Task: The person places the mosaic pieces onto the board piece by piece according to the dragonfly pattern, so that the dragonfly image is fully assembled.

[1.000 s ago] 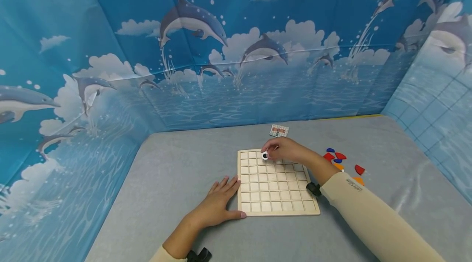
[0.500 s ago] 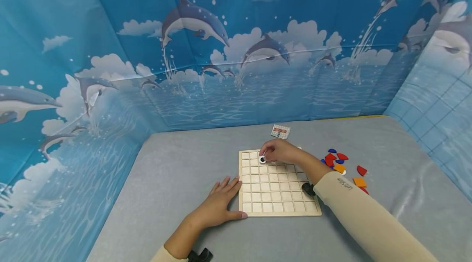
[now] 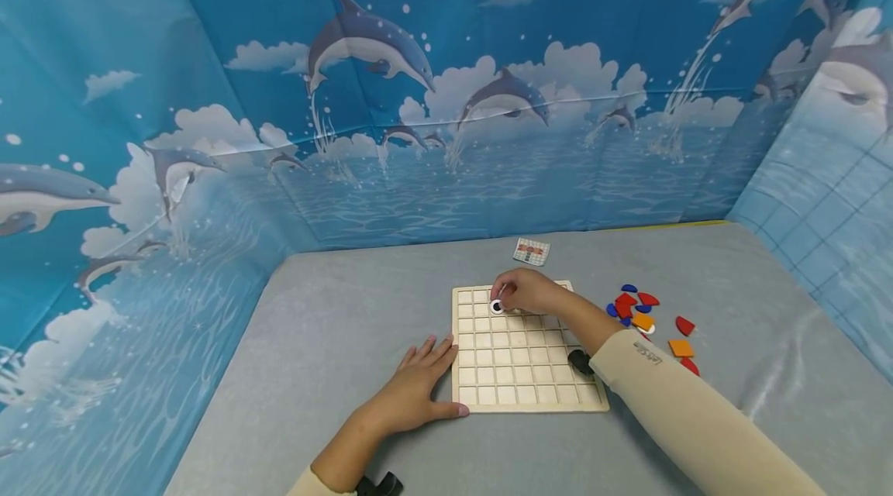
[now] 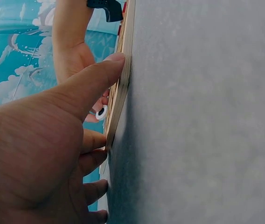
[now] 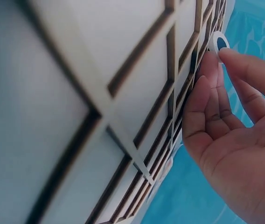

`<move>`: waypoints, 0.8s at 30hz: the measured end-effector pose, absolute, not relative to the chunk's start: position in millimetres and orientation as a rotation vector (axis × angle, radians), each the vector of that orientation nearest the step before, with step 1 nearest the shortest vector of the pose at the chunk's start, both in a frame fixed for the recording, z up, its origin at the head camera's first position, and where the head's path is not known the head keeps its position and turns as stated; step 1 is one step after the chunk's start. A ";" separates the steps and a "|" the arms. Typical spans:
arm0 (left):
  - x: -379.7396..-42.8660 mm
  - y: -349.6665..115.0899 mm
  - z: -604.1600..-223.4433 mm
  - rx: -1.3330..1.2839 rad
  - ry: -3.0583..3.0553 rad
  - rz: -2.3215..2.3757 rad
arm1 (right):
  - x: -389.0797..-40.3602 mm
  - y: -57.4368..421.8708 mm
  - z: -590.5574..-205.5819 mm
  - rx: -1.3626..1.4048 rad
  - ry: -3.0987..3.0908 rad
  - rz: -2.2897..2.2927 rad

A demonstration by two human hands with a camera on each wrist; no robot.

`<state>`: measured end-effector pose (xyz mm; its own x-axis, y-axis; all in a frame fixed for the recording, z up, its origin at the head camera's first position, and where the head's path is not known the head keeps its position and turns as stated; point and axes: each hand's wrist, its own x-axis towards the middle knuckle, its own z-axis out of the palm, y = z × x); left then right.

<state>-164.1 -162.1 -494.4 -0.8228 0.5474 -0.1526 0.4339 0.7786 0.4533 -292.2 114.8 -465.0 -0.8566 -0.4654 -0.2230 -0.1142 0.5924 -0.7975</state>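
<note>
A pale wooden board (image 3: 516, 372) with a raised grid of square cells lies flat on the grey surface. In the head view, my right hand (image 3: 528, 291) is over its far part and pinches a round white disc (image 3: 497, 307) with a dark centre between thumb and finger. Seen from the right wrist, the disc (image 5: 220, 43) is tilted close against the grid, other fingers curled beside it. My left hand (image 3: 415, 387) rests at the board's left side, fingers spread, thumb at the near left corner. The left wrist view shows the thumb (image 4: 95, 77) along the board's edge.
Several flat pieces, including red wedges (image 3: 685, 325), orange squares (image 3: 680, 348) and blue pieces (image 3: 629, 288), lie right of the board. A small printed card (image 3: 532, 251) lies behind it. Dolphin-print sheets (image 3: 418, 194) rise at the back and sides.
My right hand has shifted slightly left and nearer over the board, bringing the white disc along the far rows. The left hand stays at the board's left edge.
</note>
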 end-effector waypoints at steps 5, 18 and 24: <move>-164.3 -161.9 -494.9 0.749 2.693 0.589 | -290.4 114.0 -464.9 -0.491 2.431 -1.139; -164.6 -162.0 -494.6 0.750 2.690 0.596 | -290.7 112.1 -467.1 -0.484 2.469 -1.083; -164.9 -162.1 -495.2 0.749 2.687 0.600 | -291.1 114.6 -463.8 -0.467 2.446 -1.094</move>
